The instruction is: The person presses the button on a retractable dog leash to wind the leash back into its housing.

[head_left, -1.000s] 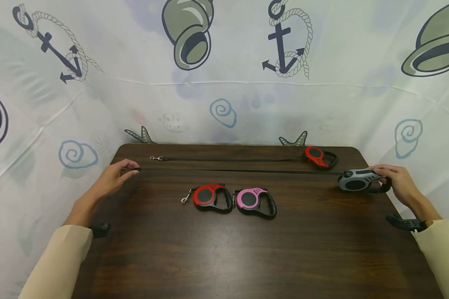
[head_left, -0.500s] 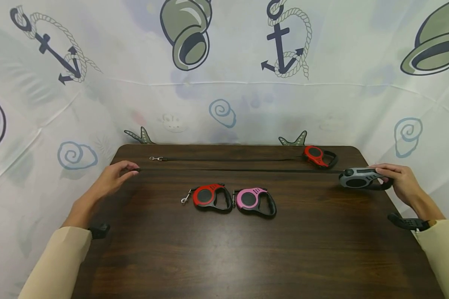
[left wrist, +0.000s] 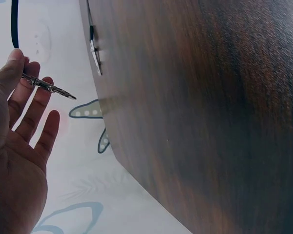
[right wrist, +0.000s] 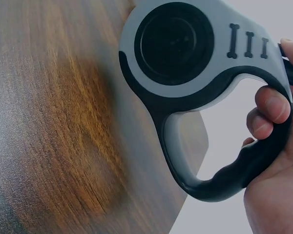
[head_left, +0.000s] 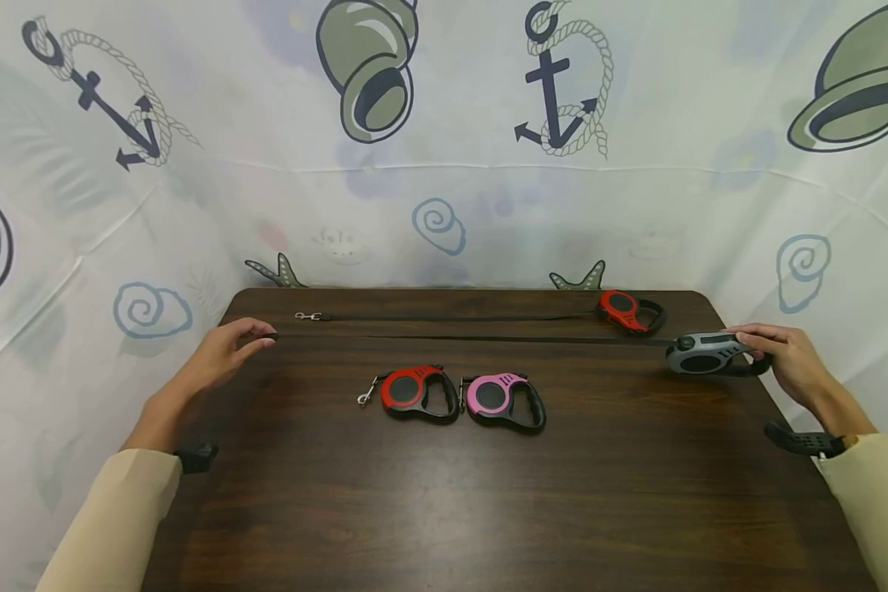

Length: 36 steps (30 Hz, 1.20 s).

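A grey and black retractable dog leash (head_left: 703,355) is held at the table's right end by my right hand (head_left: 788,358). In the right wrist view, fingers (right wrist: 276,106) curl through its black handle loop, with the thumb near the button on top. Its black strap (head_left: 474,338) runs taut and straight across to the left. There my left hand (head_left: 229,352) pinches the strap's end between thumb and forefinger. The left wrist view shows the metal snap clip (left wrist: 51,87) sticking out past that pinch, the other fingers spread loosely behind it.
Behind the taut strap lies a red retractable leash (head_left: 622,311), its strap drawn out left to a metal clip (head_left: 308,316). Another red leash (head_left: 418,395) and a pink one (head_left: 505,401) lie side by side mid-table. A patterned curtain (head_left: 488,205) surrounds the dark wooden table (head_left: 444,510).
Little differs. My right hand and the grey leash have shifted very slightly, the handle lifting a touch. My left hand stays in place, and the strap stays stretched.
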### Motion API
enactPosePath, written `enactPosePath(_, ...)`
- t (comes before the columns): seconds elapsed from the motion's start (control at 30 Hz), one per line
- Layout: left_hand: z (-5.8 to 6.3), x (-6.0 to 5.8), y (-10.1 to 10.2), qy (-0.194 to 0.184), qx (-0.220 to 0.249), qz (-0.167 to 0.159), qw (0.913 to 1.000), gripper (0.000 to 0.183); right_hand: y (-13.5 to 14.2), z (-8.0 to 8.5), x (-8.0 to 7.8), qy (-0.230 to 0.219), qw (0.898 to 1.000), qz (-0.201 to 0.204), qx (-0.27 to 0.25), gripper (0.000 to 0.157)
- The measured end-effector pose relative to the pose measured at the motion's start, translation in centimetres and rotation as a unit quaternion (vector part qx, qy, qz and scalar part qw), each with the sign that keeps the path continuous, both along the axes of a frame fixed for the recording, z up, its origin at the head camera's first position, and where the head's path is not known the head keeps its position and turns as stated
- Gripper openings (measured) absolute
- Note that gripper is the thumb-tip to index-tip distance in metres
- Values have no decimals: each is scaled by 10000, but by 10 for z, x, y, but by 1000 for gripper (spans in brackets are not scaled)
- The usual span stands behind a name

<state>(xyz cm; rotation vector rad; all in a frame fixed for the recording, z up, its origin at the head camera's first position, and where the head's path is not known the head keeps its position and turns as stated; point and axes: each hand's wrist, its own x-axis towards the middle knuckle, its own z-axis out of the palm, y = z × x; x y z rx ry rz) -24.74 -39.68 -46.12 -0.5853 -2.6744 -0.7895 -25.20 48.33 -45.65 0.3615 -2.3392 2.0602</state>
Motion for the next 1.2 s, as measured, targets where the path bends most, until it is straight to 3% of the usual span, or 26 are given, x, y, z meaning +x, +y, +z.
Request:
enactPosePath(0.23,1,-1,4,-98,-23,10,9999,21,-1,-2,-2,-79,9997,68,-242,31)
enactPosePath(0.37,2,-1,6,-106,1,-25,9999,22,-3,-1,-1,-61,9984,-95,550,26)
enactPosePath(0.47,3,-1,7,-105,1,-65,9999,22,-6,1,0,3,9886,-300,1474,24)
enactPosePath(0.57,3,-1,8,-160,-6,-63,9999,20,-9,4,0,-10,9786,-348,2026,25)
enactPosePath(0.87,5,-2,13,-203,72,-92,9997,17,-22,13,1,-9,9624,-319,2696,37)
enactPosePath(1.2,8,-3,22,-195,110,-206,9995,22,-27,7,-2,103,9579,-341,2850,37)
